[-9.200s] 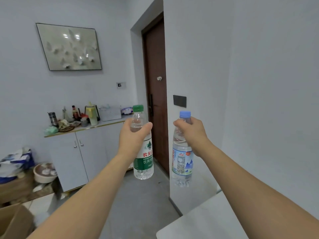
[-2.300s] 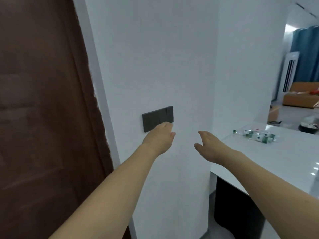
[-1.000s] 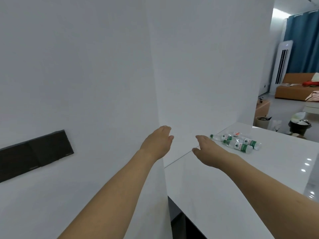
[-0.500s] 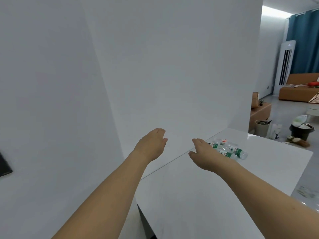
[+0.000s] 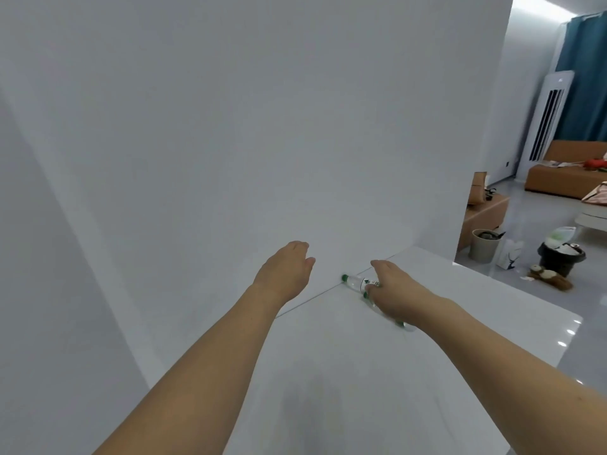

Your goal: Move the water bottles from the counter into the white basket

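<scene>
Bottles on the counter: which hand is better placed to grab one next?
Right. The right hand is directly over the lying bottles on the counter, its fingers at them. The left hand hovers short, beside the wall.

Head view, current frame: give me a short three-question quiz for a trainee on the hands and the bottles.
1. True or false: the left hand holds a bottle.
2. Which hand reaches over the water bottles? A left, B right.
3. What do the bottles lie on?

Key:
1. False; its fingers are relaxed and it hangs in the air, holding nothing.
2. B; the right hand covers them.
3. The white counter, next to the wall.
</scene>
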### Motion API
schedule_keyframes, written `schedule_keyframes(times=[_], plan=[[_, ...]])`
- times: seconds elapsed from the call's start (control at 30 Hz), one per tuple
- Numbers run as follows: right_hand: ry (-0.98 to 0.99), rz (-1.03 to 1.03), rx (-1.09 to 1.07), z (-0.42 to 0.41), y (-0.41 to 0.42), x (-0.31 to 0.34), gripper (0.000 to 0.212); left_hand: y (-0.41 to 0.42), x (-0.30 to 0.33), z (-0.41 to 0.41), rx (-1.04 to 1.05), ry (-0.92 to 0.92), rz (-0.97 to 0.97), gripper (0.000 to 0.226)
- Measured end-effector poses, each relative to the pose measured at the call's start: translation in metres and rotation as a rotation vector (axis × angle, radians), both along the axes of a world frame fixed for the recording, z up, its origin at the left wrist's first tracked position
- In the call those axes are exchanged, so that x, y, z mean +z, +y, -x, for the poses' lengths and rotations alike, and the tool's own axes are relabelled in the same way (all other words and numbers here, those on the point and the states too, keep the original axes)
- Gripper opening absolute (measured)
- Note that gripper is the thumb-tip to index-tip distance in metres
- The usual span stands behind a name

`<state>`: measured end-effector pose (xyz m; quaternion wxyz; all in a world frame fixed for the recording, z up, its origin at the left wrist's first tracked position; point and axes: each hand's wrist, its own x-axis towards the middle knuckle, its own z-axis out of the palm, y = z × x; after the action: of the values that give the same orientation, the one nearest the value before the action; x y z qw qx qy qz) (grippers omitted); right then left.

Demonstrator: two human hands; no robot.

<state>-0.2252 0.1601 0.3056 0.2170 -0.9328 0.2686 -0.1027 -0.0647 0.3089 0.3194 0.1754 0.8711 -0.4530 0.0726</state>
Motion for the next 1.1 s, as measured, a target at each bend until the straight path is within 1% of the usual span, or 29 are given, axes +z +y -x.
schedule_keyframes(times=[0.13, 0.2, 0.27, 0.33, 0.47, 0.63, 0.77, 0.83, 0.93, 1.1], plan=[[0.044, -0.032, -0.006, 0.002, -0.066, -0.015, 0.048, -0.061, -0.016, 0.006, 0.012, 0.06, -0.043, 0.047], [0.049, -0.057, -0.003, 0.003, -0.097, -0.026, 0.04, -0.09, -0.024, 0.009, 0.044, 0.109, -0.046, 0.044], [0.057, -0.071, 0.02, 0.003, -0.13, -0.035, 0.038, -0.118, -0.028, 0.011, 0.092, 0.152, -0.037, 0.042], [0.07, -0.074, 0.056, 0.008, -0.165, -0.043, 0.041, -0.146, -0.032, 0.017, 0.138, 0.179, -0.033, 0.042], [0.108, -0.095, 0.105, 0.019, -0.235, -0.045, 0.057, -0.194, -0.033, 0.034, 0.244, 0.24, -0.013, 0.046], [0.098, -0.136, 0.181, 0.006, -0.296, -0.046, 0.059, -0.237, -0.033, 0.041, 0.327, 0.268, -0.038, 0.051], [0.124, -0.172, 0.268, -0.019, -0.33, -0.06, 0.06, -0.26, -0.046, 0.029, 0.432, 0.387, -0.025, 0.052], [0.14, -0.182, 0.285, -0.034, -0.349, -0.066, 0.059, -0.271, -0.055, 0.018, 0.475, 0.443, -0.024, 0.048], [0.163, -0.188, 0.291, -0.059, -0.38, -0.075, 0.059, -0.29, -0.077, -0.005, 0.509, 0.528, 0.002, 0.03], [0.251, -0.175, 0.269, -0.098, -0.435, -0.09, 0.058, -0.331, -0.118, -0.042, 0.586, 0.734, 0.136, 0.025]])
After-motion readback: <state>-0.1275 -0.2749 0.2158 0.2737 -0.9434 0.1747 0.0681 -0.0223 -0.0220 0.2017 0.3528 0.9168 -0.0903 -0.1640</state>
